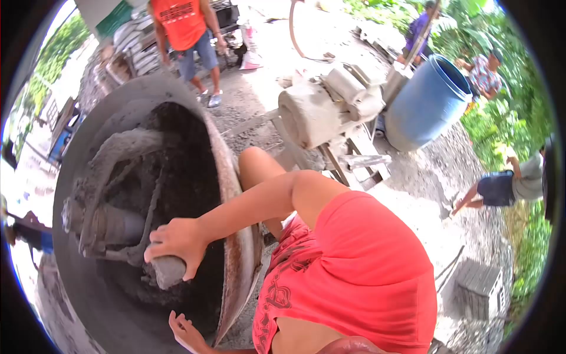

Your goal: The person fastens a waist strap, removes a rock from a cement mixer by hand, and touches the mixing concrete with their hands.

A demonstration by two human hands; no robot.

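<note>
A concrete mixer drum (pixel 73 253), its inside coated in grey cement, fills the left of the head view. Crusted mixing paddles (pixel 132 141) and a central shaft (pixel 115 224) show inside it. My right hand (pixel 177 239) reaches over the rim and is closed around a grey stone-like lump (pixel 170 272), beside the end of a paddle arm. Whether the lump touches the paddle I cannot tell. Lower down, my left hand (pixel 187 331) is over the drum's near edge, fingers apart, with nothing seen in it; its wrist is near the frame's bottom.
Behind the drum stands a cement-covered motor unit (pixel 312 112) on a frame. A blue barrel (pixel 421 106) is beyond it. A person in an orange shirt (pixel 180 26) stands near stacked sacks (pixel 132 41). Several other people are on the right; hollow blocks (pixel 480 286) lie at lower right.
</note>
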